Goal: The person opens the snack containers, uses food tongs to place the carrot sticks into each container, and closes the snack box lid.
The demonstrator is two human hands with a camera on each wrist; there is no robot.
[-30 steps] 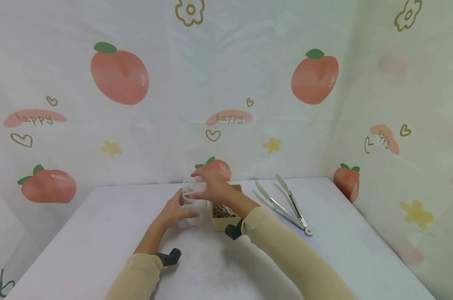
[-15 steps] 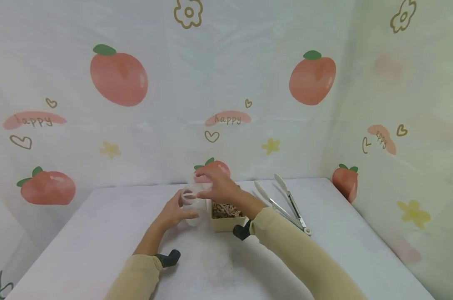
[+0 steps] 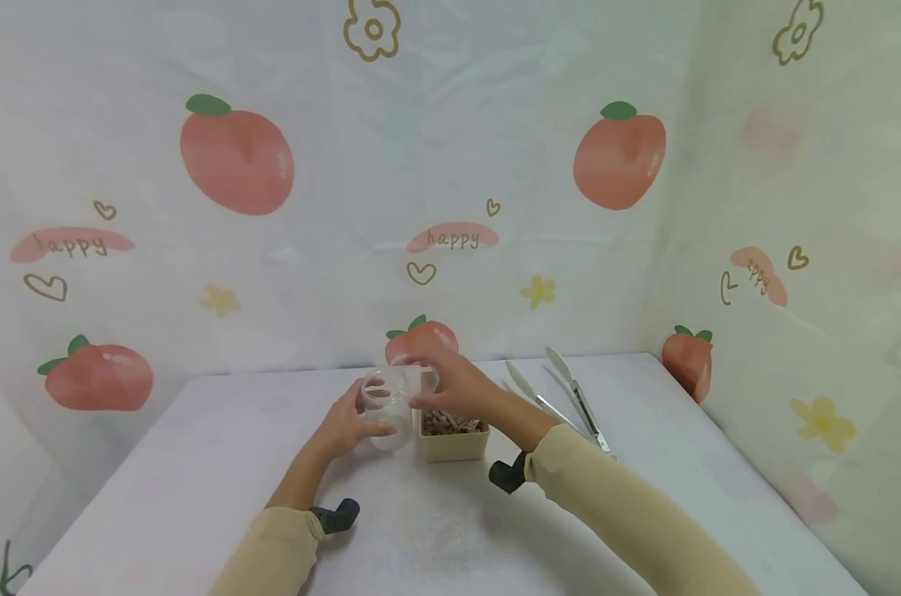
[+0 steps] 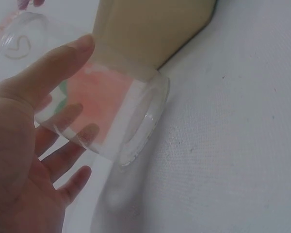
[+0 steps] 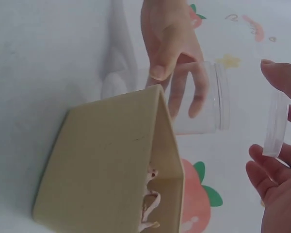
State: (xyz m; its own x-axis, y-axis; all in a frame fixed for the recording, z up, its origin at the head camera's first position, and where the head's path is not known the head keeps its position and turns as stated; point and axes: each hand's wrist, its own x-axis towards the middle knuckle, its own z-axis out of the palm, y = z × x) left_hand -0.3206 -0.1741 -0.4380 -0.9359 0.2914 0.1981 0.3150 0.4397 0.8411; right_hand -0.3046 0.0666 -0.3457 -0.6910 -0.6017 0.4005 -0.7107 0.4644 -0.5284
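My left hand [image 3: 344, 424] holds a clear plastic jar [image 4: 102, 104] round its side, with the thumb on the near side and the fingers behind. The jar stands upright on the table and its mouth is uncovered. Up and to the right of the mouth, my right hand [image 3: 454, 381] grips a clear round lid [image 5: 275, 128] by its edge, apart from the jar. Just right of the jar, a beige box [image 3: 454, 448] holds brownish shredded pieces [image 3: 445, 422]. My right forearm and hand cover part of the box.
To the right of the box lie metal tongs [image 3: 583, 407] with pale tips, spread apart on the white table [image 3: 197, 463]. My right sleeve hides their hinge end in part. A printed curtain [image 3: 331, 207] hangs behind the table.
My right hand has lifted the lid off the jar's mouth and drawn it to the right. My left hand has kept its hold on the jar in the same place.
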